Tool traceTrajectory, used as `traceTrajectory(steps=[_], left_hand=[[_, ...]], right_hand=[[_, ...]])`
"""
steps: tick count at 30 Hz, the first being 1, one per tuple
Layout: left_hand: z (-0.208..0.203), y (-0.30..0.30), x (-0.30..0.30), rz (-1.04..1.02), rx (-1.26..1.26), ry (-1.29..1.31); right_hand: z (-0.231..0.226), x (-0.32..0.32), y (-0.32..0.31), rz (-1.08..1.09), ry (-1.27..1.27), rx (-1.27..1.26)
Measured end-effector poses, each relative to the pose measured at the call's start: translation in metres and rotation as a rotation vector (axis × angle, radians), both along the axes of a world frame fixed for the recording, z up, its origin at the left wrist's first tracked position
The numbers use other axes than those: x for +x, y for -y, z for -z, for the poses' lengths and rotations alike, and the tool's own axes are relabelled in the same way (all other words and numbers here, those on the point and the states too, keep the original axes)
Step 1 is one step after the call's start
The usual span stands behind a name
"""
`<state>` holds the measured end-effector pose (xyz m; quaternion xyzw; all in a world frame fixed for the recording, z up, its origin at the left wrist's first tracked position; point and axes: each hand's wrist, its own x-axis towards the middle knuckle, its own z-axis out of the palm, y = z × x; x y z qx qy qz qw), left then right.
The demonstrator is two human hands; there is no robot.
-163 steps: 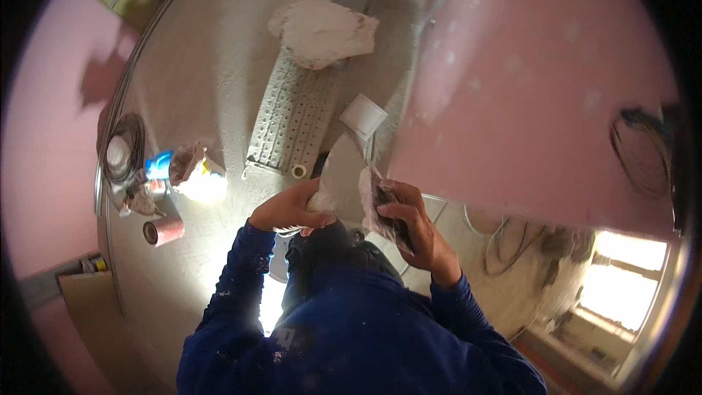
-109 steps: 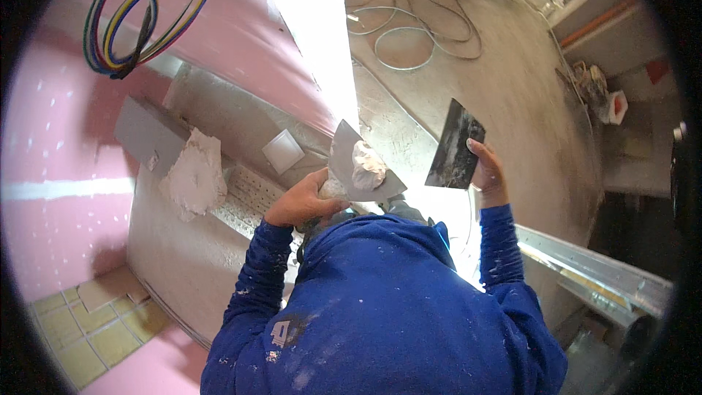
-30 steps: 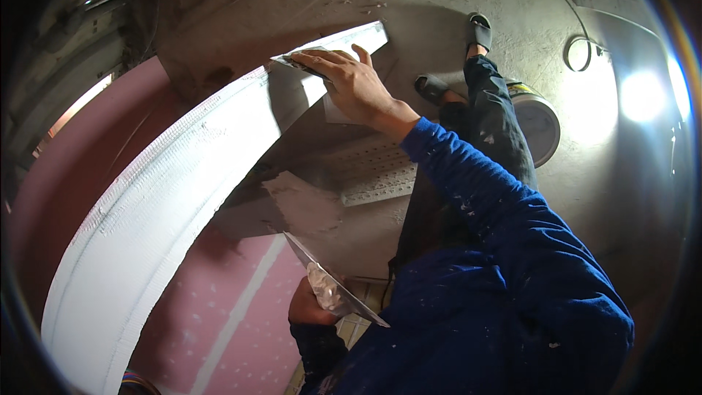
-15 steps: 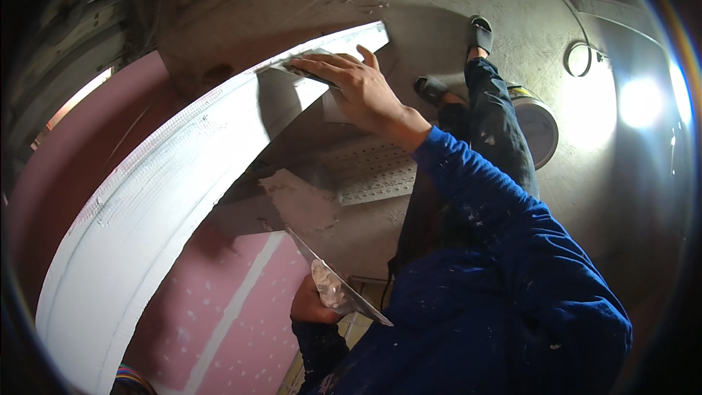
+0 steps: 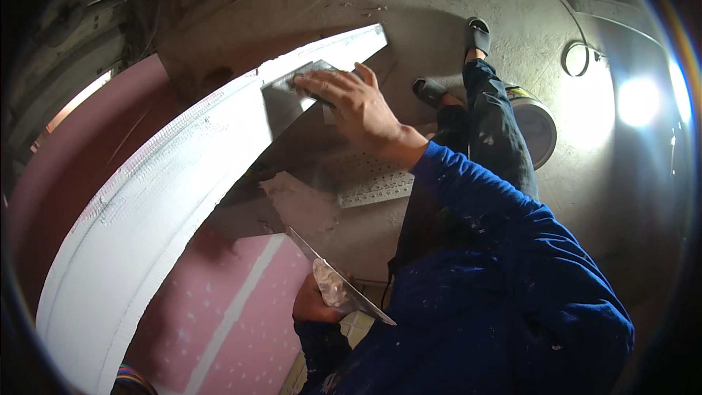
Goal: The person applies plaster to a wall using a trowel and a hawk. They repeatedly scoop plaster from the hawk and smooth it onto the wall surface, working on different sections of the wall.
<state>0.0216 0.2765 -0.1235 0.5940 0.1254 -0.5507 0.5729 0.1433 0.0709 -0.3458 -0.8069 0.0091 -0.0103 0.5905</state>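
Right hand [image 5: 355,102]: fingers laid over a flat scraper [image 5: 291,80] on the white wall strip [image 5: 168,168], likely for even pressure. Left hand [image 5: 313,301]: curled at a tilted trowel [image 5: 369,309] bearing plaster [image 5: 330,283], seemingly kept handy by the body. Strip: both long edges exposed, open room between scraper and trowel; bucket [image 5: 540,132] well apart.

Pink wall [image 5: 267,307], grey floor [image 5: 424,0]

Round bucket [image 5: 537,132], perforated plank [image 5: 379,184]
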Motion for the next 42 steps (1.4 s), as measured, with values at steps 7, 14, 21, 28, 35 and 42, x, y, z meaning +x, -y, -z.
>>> traceTrajectory(steps=[7, 14, 21, 28, 35, 42], left_hand=[[-0.012, 0.005, -0.004, -0.207, -0.034, -0.097], [-0.014, 0.001, -0.026, -0.258, 0.144, -0.031], [-0.011, -0.005, -0.026, -0.204, 0.191, -0.049], [-0.01, -0.003, -0.03, -0.214, 0.214, 0.003], [-0.017, -0.007, -0.016, -0.197, 0.117, -0.102], [-0.021, 0.013, -0.009, -0.173, 0.115, 0.016]], right_hand=[[0.013, 0.041, 0.008, 0.001, -0.132, 0.071], [-0.037, 0.027, 0.008, -0.095, -0.148, 0.039], [-0.039, 0.026, 0.015, 0.023, 0.078, -0.046], [-0.031, 0.014, -0.015, 0.009, 0.084, -0.019], [-0.001, 0.02, 0.009, 0.076, -0.14, 0.259], [-0.002, 0.051, -0.001, -0.334, 0.002, -0.242]])
